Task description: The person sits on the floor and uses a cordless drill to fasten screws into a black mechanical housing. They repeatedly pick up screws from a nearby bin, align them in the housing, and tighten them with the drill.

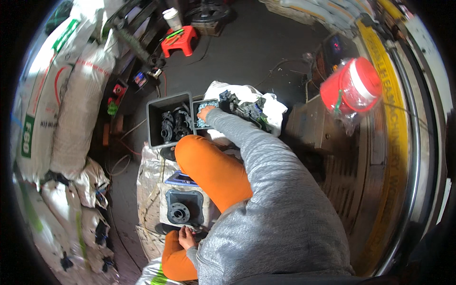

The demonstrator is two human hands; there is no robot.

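Note:
My right hand (205,112) reaches forward on a grey sleeve into a small dark box of little metal parts (203,103); whether its fingers grip anything cannot be told. My left hand (186,237) rests low against the near edge of a grey metal housing (183,206) with a round flanged opening, and its fingers look curled on the edge. My orange trouser leg (213,166) lies between the two hands. A grey bin (156,116) holding black round parts stands just left of the small box.
A white bag (270,107) with dark parts lies right of the box. Stacked white sacks (57,95) line the left side. A red stool (180,42) and a cup stand at the back. A red container in clear plastic (351,85) sits on the machine at right.

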